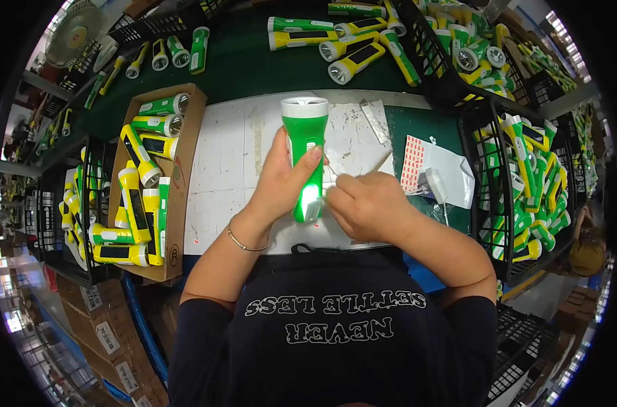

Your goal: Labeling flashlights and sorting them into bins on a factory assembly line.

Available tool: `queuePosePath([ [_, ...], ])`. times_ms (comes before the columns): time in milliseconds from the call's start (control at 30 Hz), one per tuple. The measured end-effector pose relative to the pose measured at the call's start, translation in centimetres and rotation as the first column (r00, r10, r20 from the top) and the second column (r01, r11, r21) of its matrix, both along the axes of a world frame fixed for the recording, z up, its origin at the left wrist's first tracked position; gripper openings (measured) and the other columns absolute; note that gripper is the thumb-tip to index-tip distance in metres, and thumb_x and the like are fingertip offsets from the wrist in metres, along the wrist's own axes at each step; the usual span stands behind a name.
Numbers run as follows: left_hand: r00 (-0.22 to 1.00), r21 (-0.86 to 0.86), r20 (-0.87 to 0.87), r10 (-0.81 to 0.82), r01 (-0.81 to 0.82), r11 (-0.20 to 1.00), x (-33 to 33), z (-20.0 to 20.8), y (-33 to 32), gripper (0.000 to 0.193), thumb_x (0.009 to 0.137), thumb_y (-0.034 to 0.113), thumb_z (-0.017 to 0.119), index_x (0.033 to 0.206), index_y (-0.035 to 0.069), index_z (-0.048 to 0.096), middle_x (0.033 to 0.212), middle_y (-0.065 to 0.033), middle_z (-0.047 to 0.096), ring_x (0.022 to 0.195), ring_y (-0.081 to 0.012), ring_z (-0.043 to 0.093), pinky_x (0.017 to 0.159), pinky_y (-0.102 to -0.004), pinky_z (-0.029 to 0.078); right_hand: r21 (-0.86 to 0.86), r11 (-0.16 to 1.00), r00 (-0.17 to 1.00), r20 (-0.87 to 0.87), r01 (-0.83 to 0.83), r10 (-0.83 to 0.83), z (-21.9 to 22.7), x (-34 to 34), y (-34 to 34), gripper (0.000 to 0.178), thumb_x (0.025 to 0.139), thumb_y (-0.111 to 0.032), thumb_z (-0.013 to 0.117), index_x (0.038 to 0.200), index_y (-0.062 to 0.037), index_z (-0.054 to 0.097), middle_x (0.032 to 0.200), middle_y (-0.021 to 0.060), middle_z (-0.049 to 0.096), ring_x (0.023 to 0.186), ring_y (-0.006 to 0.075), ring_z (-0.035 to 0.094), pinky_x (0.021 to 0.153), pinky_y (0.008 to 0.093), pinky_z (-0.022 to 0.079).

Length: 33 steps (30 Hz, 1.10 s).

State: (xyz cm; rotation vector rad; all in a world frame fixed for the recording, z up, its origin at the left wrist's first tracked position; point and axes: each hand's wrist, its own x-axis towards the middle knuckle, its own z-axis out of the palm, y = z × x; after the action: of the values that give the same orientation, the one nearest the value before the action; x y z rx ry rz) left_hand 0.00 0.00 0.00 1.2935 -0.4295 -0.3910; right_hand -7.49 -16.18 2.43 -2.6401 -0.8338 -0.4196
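Green flashlight (315, 178): positioned above the white-covered surface (227, 169), white head directed away from me, bright light showing near its lower end. My left hand (278, 178) is clamped around its body, thumb on the front. My right hand (371, 207) is curled just right of its lower end; I cannot tell whether it grips anything. Right of the flashlight: a white adapter (434, 183), then a black crate (493, 203) of flashlights. Left of it: a cardboard box (188, 129) holding more. Beyond it: loose flashlights (356, 62).

Head-worn fisheye — facing down (fairly near) on the workbench (220, 156).
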Motion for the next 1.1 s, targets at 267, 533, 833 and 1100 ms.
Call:
queuePosePath([
  [267, 0.995, -0.121, 0.046, 0.094, -0.088, 0.989, 1.1, 2.0, 0.4, 0.039, 0.092, 0.025, 0.055, 0.118, 0.003, 0.036, 0.094, -0.0081, 0.055, 0.084, -0.0106, 0.053, 0.073, -0.0247, 0.045, 0.103, 0.941, 0.947, 0.029, -0.323, 0.321, -2.2, -2.9, -0.2, 0.019, 0.069, -0.021, 0.066, 0.066, -0.0127, 0.049, 0.065, 0.0008, 0.047, 0.051, 0.0156, 0.050, 0.044, 0.0299, 0.040],
  [533, 0.981, -0.060, 0.157, 0.118, -0.110, 0.992, 0.4, 2.0, -0.1, 0.042, 0.090, 0.023, 0.057, 0.119, 0.002, 0.036, 0.097, -0.0077, 0.053, 0.086, -0.0116, 0.053, 0.076, -0.0258, 0.044, 0.184, 0.936, 0.942, 0.216, -0.299, 0.259, -1.9, -1.1, -1.1, 0.031, 0.059, -0.024, 0.077, 0.057, -0.0146, 0.047, 0.057, -0.0006, 0.039, 0.042, 0.0147, 0.042, 0.039, 0.0284, 0.030],
  [833, 0.966, -0.173, -0.256, 0.027, -0.074, 0.982, 0.2, 0.8, -0.6, 0.032, 0.093, 0.025, 0.050, 0.116, 0.003, 0.042, 0.093, -0.0114, 0.056, 0.077, -0.0148, 0.057, 0.067, -0.0282, 0.051, 0.259, 0.956, 0.988, 0.110, -0.138, 0.113, -1.0, 0.4, -1.2, 0.036, 0.064, -0.030, 0.077, 0.062, -0.0127, 0.046, 0.058, 0.0011, 0.043, 0.049, 0.0181, 0.049, 0.043, 0.0306, 0.038],
  [1100, 0.918, -0.211, -0.384, -0.100, 0.019, 0.977, -0.2, -1.1, -0.6, 0.033, 0.092, 0.020, 0.053, 0.118, 0.004, 0.040, 0.099, -0.0088, 0.054, 0.085, -0.0143, 0.057, 0.072, -0.0278, 0.050, 0.637, 0.644, 0.800, -0.596, 0.424, 0.063, -3.1, 1.0, 1.1, 0.045, 0.073, -0.014, 0.076, 0.062, -0.0103, 0.032, 0.059, -0.0051, 0.033, 0.055, 0.0041, 0.030, 0.048, 0.0217, 0.027],
])
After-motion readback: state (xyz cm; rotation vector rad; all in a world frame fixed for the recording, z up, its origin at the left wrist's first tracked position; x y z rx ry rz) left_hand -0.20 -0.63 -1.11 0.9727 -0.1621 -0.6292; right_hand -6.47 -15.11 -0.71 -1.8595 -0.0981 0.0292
